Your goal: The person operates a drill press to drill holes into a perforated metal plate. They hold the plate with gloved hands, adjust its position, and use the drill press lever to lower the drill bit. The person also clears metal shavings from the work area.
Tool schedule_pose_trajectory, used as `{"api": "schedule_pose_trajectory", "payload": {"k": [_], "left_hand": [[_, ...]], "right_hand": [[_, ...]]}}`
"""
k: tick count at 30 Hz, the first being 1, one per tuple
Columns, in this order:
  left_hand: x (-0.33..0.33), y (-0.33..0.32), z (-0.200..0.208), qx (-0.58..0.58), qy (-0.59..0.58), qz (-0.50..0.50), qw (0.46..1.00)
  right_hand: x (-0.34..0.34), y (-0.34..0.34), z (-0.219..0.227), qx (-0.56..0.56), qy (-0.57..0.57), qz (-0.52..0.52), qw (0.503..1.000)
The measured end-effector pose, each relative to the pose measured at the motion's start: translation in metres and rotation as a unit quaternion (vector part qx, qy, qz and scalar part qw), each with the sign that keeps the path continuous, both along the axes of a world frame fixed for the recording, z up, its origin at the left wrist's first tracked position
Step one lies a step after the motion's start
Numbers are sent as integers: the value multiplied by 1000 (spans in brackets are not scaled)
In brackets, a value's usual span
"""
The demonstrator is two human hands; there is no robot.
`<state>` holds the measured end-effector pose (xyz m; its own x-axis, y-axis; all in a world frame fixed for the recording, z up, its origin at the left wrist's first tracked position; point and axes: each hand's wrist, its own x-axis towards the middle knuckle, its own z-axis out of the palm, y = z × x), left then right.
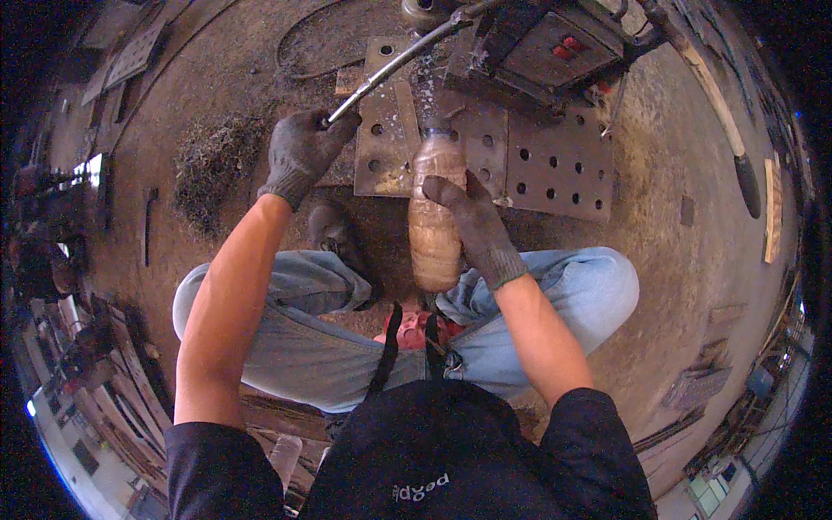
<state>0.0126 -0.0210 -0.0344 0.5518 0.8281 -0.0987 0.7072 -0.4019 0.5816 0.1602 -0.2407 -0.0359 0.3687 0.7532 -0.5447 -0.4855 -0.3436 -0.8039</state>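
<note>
My left hand [303, 154], in a dark grey knit glove, is closed around the lower end of a shiny metal bar [400, 62]. The bar slopes up and to the right, toward dark machine parts at the top. My right hand [475, 218], gloved the same way, grips a plastic bottle [435, 238] from its right side. Brownish liquid seems to fill the bottle, and its narrow top points away from me. A steel plate with rows of round holes [559, 184] lies just beyond the bottle, partly covered by it.
A dark machine body with red buttons [565, 48] stands at the upper right, beside a long wooden handle [724, 113]. Metal shavings [221, 160] are heaped on the floor at left. My shoe [334, 230] is near the plate. Metal strips [121, 399] lie at lower left.
</note>
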Motion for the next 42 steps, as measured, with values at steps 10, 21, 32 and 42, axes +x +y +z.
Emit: {"api": "schedule_pose_trajectory", "payload": {"k": [10,21,32,42], "left_hand": [[2,-2,0,-5,-12,2,1000],[3,-3,4,0,10,-8,1000],[8,-7,14,-26,40,5,999],[3,-7,6,1,-11,6,1000]], "right_hand": [[7,-3,-24,-57,40,-9,998],[15,-13,-72,-5,-38,57,998],[17,-16,-79,-45,-4,36,998],[17,-10,-72,-56,-39,43,997]]}}
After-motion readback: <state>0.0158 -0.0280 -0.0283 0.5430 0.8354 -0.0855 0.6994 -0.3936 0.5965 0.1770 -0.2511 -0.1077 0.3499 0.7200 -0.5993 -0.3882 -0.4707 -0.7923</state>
